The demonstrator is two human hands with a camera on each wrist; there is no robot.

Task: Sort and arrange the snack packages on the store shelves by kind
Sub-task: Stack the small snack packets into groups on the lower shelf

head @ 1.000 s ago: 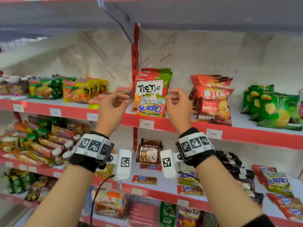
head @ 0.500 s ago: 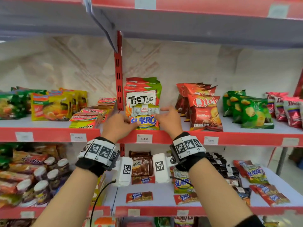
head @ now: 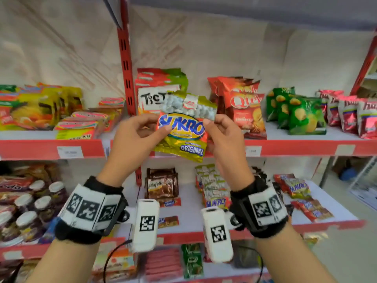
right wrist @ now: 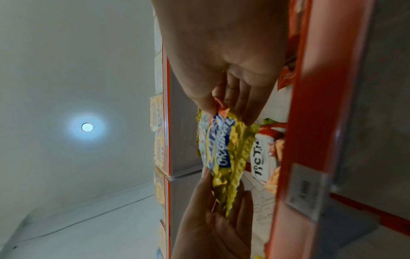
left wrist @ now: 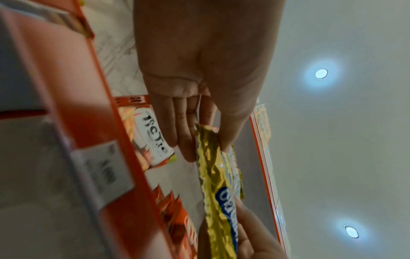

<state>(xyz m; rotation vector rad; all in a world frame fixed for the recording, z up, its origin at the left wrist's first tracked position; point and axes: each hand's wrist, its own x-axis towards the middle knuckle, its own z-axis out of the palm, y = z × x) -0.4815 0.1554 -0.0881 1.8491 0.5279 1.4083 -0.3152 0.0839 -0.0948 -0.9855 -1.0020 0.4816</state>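
Note:
A gold Sukro Original packet (head: 184, 130) is held up in front of the middle shelf. My left hand (head: 161, 124) pinches its left edge and my right hand (head: 210, 123) pinches its right edge. In the left wrist view, thumb and fingers of the left hand (left wrist: 206, 143) clamp the crinkled gold packet (left wrist: 216, 184). Likewise the right hand (right wrist: 228, 112) pinches the packet (right wrist: 224, 154) in the right wrist view. Behind it stand Tic Tac bags (head: 152, 94). More Sukro packets (head: 212, 190) stand on the shelf below.
Red Qtela chip bags (head: 242, 107), green chip bags (head: 299, 111) and red-white bags (head: 350, 115) fill the middle shelf to the right. Noodle packs (head: 40, 105) lie left of the red upright (head: 126, 64). Wafello packs (head: 162, 183) and jars (head: 30, 205) sit lower down.
Both hands went from touching the packets on the shelf front to lifting the Sukro packet off the shelf and toward me. The view has shifted to the right and moved closer.

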